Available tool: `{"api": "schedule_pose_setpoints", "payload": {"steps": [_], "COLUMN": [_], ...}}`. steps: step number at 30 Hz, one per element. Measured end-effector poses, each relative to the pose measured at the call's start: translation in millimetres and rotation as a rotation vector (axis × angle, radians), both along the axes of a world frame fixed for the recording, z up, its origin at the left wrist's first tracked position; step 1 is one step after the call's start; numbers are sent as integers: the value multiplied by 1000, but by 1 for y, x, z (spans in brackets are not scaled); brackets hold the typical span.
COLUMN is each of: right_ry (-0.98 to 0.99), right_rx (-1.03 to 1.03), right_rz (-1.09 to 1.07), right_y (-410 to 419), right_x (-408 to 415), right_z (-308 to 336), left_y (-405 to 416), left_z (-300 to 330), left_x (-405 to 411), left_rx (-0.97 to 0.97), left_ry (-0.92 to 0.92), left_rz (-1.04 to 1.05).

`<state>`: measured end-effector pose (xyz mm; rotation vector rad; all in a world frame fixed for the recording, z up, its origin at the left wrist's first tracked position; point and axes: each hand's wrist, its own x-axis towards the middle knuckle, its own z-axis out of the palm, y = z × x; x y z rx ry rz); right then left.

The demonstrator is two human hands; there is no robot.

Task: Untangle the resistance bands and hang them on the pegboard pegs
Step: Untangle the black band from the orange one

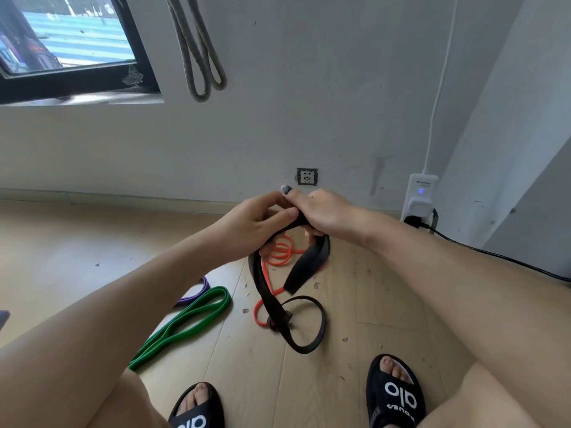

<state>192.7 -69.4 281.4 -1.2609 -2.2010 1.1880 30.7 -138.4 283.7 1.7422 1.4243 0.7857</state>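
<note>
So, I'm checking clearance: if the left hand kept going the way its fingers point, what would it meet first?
The right hand, almost at once. The left hand points right along the black band that both hands grip; their fingertips look nearly touching, though depth is unclear.

Pale wooden floor (77, 242) meets a scuffed white wall (309, 88) with a black-framed window (61, 41).

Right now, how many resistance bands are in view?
5. Black band held by both hands; orange band tangled with it; green band and purple band on the floor; grey band hanging on the wall. More may be hidden.
</note>
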Motion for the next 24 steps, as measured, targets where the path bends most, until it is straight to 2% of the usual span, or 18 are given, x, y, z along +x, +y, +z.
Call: {"api": "schedule_pose_setpoints", "payload": {"steps": [6,10,12,14,16,20,22,24], "right_ry": [92,116,65,-46,-122,63,139,95], "right_rx": [206,307,337,303,134,-185,-184,-53], "right_rz": [-107,-217,-247,-248,-207,-51,-14,-15], "right_y": [6,18,22,24,20,6,1,-1], "right_x": [7,31,39,42,38,22,12,4], "right_z": [19,23,17,8,0,-4,1,2], "left_y": [-4,-6,-6,-5,-4,0,-1,-2], "left_z": [1,1,1,0,1,5,5,4], "left_x": [-11,-24,-24,-19,-17,-7,-2,1], "left_rx": [-103,-95,-70,-49,0,99,98,66], "left_ry": [1,66,98,71,120,242,292,287], "left_rz": [-56,-11,10,9,29,48,26,5]}}
